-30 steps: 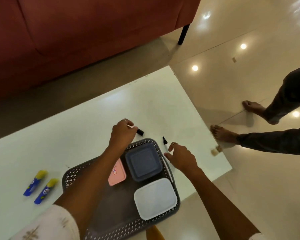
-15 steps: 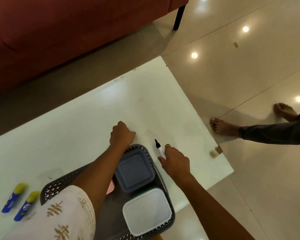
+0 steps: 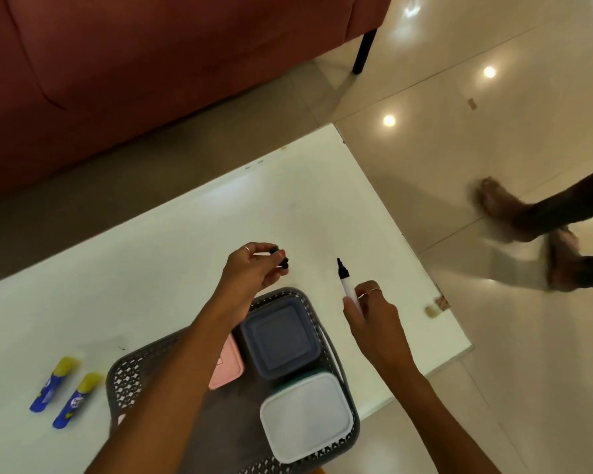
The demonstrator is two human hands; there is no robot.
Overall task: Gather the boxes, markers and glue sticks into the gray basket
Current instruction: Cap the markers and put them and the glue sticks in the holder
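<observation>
Noted both hands lifted off surface [image 3: 172, 254] since half second earlier. Right hand [image 3: 374, 314] pinched marker [image 3: 347, 282], tip at 12 o'clock. Left hand [image 3: 250, 271] curled round small dark object, I judged second marker or cap. Gray basket [image 3: 125, 378] already held three boxes. Glue sticks [image 3: 65, 391] lay at 9 o'clock, uncollected. Red sofa [image 3: 151, 63] beyond; passer-by's feet on glossy floor [image 3: 493, 371].
</observation>
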